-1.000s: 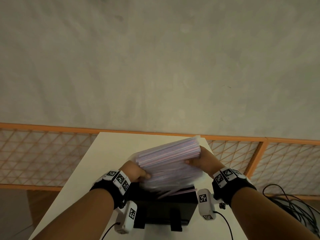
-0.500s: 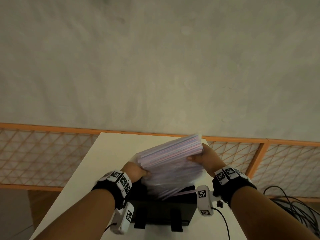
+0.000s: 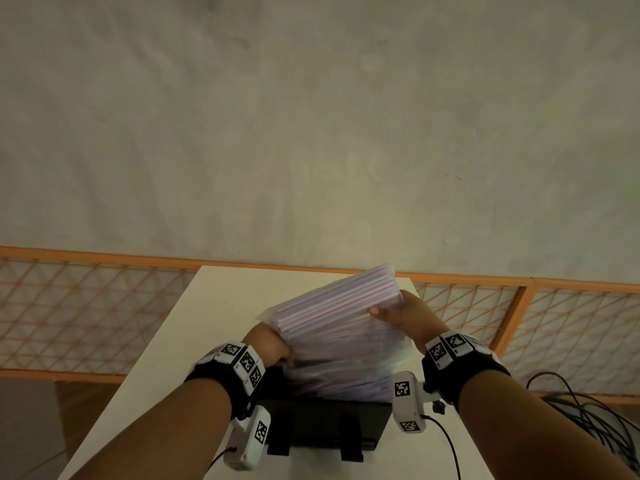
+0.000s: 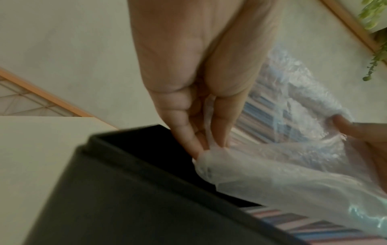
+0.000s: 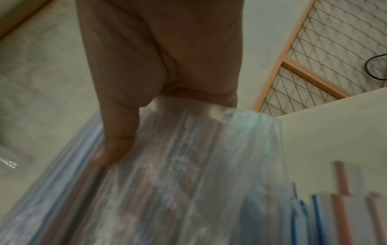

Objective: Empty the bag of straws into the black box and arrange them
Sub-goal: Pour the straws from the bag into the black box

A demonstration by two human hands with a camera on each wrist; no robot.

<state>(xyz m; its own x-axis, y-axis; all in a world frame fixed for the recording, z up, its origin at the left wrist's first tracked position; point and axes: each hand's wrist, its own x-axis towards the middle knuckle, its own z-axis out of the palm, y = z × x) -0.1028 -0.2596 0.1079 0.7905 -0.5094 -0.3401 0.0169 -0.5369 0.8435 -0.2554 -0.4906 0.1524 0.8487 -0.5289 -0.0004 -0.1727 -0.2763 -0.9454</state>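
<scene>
The clear crinkly plastic bag (image 3: 332, 327) of pastel straws (image 3: 346, 296) tilts over the black box (image 3: 325, 424) on the white bench (image 3: 214, 306). The left hand (image 3: 268, 346) pinches its lower edge; the right hand (image 3: 401, 315) grips the raised end. The left wrist view shows straws lying inside the box

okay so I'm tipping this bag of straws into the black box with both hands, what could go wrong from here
1. The bag is tilted and wider than the black box, so straws may slide past the rim onto the table.
2. Your left hand only pinches thin plastic; it could slip.
3. Your right hand holds the raised end; lifting fast could dump them in a tangle.
</scene>
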